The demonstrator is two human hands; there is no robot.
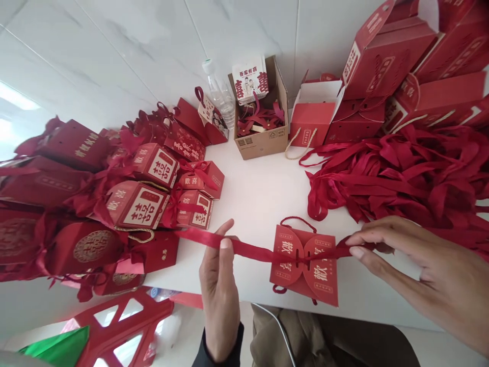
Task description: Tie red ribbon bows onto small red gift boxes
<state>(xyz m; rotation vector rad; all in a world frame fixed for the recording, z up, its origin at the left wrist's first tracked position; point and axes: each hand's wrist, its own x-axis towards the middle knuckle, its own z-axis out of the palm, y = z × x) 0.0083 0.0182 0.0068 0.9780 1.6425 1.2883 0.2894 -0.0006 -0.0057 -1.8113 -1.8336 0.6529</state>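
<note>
Red box (304, 275) (curved card flaps (323, 275)) carries flat, satiny ribbon (252, 251) crosswise.

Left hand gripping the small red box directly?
No, the left hand pinches the red ribbon off to one side, apart from the small red box.

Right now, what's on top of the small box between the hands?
A red ribbon crosses the box, held on either side by the left hand and right hand. The closed top flaps cover the inside, so any contents can't be seen.
</note>
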